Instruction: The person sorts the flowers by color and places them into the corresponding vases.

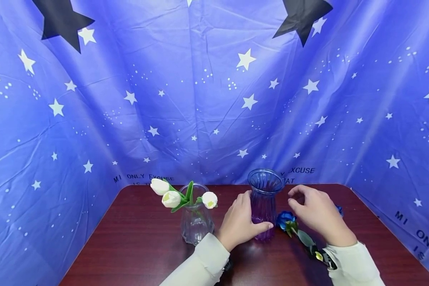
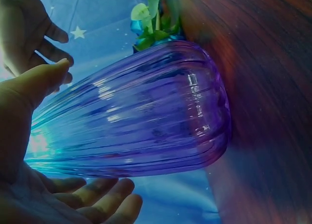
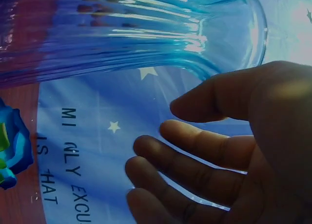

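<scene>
A blue-to-purple ribbed glass vase point(image 1: 265, 202) stands upright on the table. At its left side is my left hand point(image 1: 238, 222), thumb stretched across the front and fingers along the side. In the left wrist view the vase point(image 2: 146, 112) lies between the loosely spread thumb and fingers; firm contact is not visible. My right hand point(image 1: 316, 212) hovers to the right of the vase, its fingers loosely bent and holding nothing. The right wrist view shows a gap between the thumb and the other fingers point(image 3: 190, 175). Below this hand a blue rose point(image 1: 286, 220) lies on the table.
Left of my left hand stands a clear glass vase point(image 1: 196, 228) holding white tulips point(image 1: 171, 199). Another blue flower point(image 1: 339, 210) shows partly behind my right hand. A blue starry cloth point(image 1: 200, 99) hangs around the dark red table point(image 1: 128, 246).
</scene>
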`<state>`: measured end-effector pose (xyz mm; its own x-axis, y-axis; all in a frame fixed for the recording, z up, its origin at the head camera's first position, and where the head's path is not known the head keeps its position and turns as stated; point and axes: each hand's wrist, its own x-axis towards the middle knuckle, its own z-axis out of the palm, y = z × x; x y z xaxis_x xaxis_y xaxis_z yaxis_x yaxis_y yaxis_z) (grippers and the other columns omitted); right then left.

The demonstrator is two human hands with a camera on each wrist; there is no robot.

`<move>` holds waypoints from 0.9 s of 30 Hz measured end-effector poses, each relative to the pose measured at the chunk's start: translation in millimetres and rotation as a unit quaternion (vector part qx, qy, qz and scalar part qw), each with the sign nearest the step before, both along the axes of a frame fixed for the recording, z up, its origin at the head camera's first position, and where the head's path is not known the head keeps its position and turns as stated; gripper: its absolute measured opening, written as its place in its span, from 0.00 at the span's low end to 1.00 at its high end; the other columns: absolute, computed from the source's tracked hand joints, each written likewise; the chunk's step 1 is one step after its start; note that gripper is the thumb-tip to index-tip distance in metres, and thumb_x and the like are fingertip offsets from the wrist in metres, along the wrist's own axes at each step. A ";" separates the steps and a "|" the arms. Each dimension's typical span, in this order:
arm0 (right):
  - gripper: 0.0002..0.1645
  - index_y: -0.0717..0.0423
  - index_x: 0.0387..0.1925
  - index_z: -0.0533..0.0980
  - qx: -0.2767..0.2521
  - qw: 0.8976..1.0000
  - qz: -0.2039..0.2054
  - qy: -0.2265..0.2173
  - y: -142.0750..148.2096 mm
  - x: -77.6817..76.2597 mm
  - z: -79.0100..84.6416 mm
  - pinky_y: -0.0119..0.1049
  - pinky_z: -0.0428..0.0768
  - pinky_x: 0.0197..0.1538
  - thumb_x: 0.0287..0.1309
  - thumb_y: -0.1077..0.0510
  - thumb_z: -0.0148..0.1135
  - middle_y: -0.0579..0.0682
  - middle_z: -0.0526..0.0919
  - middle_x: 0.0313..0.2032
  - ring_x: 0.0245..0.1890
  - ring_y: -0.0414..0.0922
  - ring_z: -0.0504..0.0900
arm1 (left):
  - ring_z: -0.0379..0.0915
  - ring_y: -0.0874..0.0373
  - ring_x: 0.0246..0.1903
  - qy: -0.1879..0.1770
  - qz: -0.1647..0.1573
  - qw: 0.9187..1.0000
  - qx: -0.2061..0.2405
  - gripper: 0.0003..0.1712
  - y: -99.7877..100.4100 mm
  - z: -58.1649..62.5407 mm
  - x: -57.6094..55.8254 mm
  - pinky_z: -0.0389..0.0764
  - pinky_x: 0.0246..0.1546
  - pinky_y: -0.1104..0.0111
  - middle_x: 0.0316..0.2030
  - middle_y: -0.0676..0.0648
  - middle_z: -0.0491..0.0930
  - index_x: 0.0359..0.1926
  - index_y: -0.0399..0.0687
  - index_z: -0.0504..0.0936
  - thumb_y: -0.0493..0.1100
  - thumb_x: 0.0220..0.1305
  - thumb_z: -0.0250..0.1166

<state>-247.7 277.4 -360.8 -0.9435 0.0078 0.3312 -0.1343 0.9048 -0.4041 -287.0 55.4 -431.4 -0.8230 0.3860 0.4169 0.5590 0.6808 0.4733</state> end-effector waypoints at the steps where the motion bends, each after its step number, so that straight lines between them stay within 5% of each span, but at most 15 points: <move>1: 0.09 0.49 0.43 0.84 0.002 1.000 0.001 -0.006 0.9 -0.9 -1.6 0.40 0.76 0.35 0.62 0.53 0.66 0.43 0.87 0.32 0.31 0.41 0.80 | 0.77 0.53 0.58 -0.002 -0.001 1.000 0.002 0.61 1.1 -0.1 -1.0 0.81 0.58 0.60 0.60 0.45 0.77 0.74 0.42 0.63 0.71 0.50 0.76; 11: 0.09 0.53 0.38 0.84 0.006 0.998 0.034 -0.054 5.5 -11.3 -15.8 0.43 0.82 0.37 0.57 0.54 0.72 0.44 0.87 0.32 0.33 0.41 0.83 | 0.78 0.57 0.55 -0.018 -0.013 0.999 0.026 0.52 5.9 0.2 -6.5 0.82 0.57 0.64 0.58 0.48 0.77 0.70 0.44 0.66 0.64 0.53 0.78; 20: 0.17 0.58 0.41 0.83 0.035 0.993 0.016 -0.113 9.9 -15.2 -22.6 0.52 0.82 0.41 0.54 0.52 0.76 0.51 0.86 0.36 0.35 0.48 0.81 | 0.80 0.58 0.52 -0.017 -0.012 1.000 0.016 0.52 2.3 3.2 -1.2 0.83 0.52 0.65 0.55 0.51 0.79 0.68 0.47 0.68 0.65 0.49 0.80; 27: 0.21 0.60 0.41 0.82 0.033 0.987 0.003 -0.160 15.6 -20.2 -32.3 0.49 0.81 0.38 0.50 0.52 0.78 0.49 0.83 0.32 0.32 0.46 0.79 | 0.79 0.58 0.54 -0.011 -0.027 0.999 0.017 0.54 0.2 -1.6 1.2 0.82 0.56 0.65 0.55 0.52 0.78 0.70 0.49 0.68 0.66 0.47 0.80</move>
